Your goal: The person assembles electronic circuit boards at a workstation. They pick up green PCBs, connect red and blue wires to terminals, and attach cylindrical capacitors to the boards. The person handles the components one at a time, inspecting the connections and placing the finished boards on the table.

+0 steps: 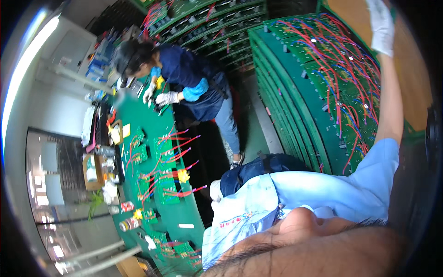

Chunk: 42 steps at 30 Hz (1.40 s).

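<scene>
My right hand (382, 30), in a white glove, reaches to the upper right in front of a tan panel (413, 85). Its fingertips run out of the picture at the top edge, so I cannot tell what they touch. Just below that arm is a stack of green trays (290, 111); the top one bears green circuit boards (318, 60) with many red and blue wires. A white shape (216, 190) beside my dark blue trouser leg may be my gloved left hand; no fingers can be made out there.
To the left runs a long green workbench (184, 217) with wired circuit boards (164, 161), a bottle (130, 224) and a cardboard box (92, 171). At its far end a co-worker (194, 78) bends over it with white gloves. Behind stand green racks (207, 25) of boards.
</scene>
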Each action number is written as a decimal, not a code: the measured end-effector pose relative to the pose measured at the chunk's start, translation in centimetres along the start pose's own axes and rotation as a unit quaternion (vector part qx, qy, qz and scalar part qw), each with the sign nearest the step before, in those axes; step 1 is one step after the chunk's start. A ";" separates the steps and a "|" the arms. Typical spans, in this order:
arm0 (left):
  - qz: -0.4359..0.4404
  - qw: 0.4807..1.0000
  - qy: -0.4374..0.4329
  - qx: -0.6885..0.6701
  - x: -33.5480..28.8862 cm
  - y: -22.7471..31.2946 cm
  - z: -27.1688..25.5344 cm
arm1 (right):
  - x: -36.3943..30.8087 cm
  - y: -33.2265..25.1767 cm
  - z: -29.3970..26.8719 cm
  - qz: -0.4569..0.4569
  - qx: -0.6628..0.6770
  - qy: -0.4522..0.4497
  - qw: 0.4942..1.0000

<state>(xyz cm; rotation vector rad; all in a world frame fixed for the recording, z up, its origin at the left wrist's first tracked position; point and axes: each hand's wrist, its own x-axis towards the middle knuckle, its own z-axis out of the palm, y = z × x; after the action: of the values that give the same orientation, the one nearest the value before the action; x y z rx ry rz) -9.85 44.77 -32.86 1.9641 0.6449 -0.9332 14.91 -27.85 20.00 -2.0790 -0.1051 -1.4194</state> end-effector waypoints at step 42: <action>-0.243 0.924 0.225 -0.190 -14.3 -25.3 8.4 | -81.5 -22.2 39.5 0.444 0.227 -0.780 0.378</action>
<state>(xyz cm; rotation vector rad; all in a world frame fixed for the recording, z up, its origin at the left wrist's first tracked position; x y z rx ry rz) -39.55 49.23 -36.34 1.6926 1.5107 -0.5631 4.20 32.50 -50.27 -1.6039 -0.0636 1.3424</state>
